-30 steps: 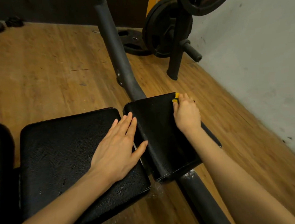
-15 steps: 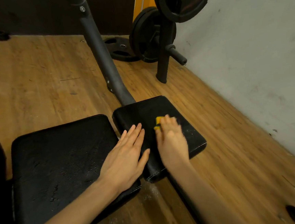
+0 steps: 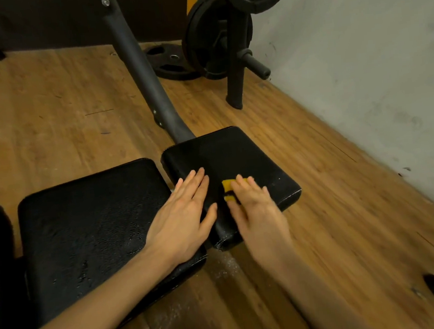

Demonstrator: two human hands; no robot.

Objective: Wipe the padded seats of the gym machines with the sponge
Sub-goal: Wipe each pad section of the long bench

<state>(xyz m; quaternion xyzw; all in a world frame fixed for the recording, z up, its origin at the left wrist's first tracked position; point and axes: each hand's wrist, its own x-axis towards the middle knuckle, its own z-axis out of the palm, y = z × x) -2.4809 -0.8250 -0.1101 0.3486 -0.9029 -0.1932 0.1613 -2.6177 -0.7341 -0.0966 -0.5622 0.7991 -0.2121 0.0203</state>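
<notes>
Two black padded seats lie side by side on a bench frame. The larger pad [image 3: 85, 228] is on the left and looks wet. The smaller pad [image 3: 226, 158] is on the right. My right hand [image 3: 253, 205] presses a yellow sponge [image 3: 228, 187] flat on the smaller pad, with only the sponge's far edge showing past my fingers. My left hand [image 3: 183, 217] rests flat with straight fingers across the gap between the two pads, its fingertips on the smaller one.
A dark steel frame tube [image 3: 145, 78] rises from the smaller pad toward the back. A weight-plate rack [image 3: 233, 58] with black plates stands near the grey wall [image 3: 359, 60]. One plate [image 3: 170, 63] lies on the wooden floor [image 3: 48, 113]. Water spots mark the floor below the pads.
My right hand has drawn the sponge from the smaller pad's far edge back toward me, close to my left hand. The left hand has stayed flat on the pads.
</notes>
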